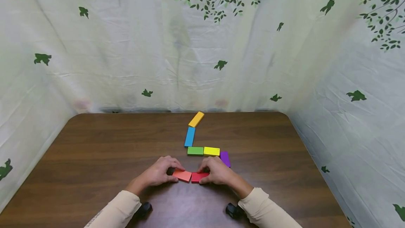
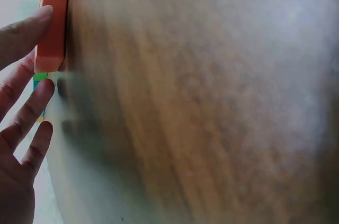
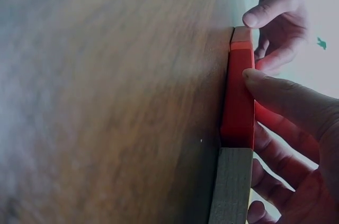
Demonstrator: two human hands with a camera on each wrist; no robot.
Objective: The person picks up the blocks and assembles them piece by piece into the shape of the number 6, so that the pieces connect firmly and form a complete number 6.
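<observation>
Tabletop (image 1: 95, 157) bears multicoloured blocks (image 1: 195, 151); left fingers (image 2: 29, 110) pinch orange block (image 1: 182, 176), right fingers (image 3: 279, 155) red block (image 1: 197, 177).

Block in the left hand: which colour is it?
Reddish orange; the block shows best in the left wrist view.

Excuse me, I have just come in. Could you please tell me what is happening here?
A person is handling coloured blocks on a wood-grain table. The left hand pinches the orange block, and the right hand pinches the red block; these two lie end to end, touching or nearly so. Beyond the hands, the purple block, yellow block, green block, blue block and amber block form a zigzag line towards the far edge.
</observation>
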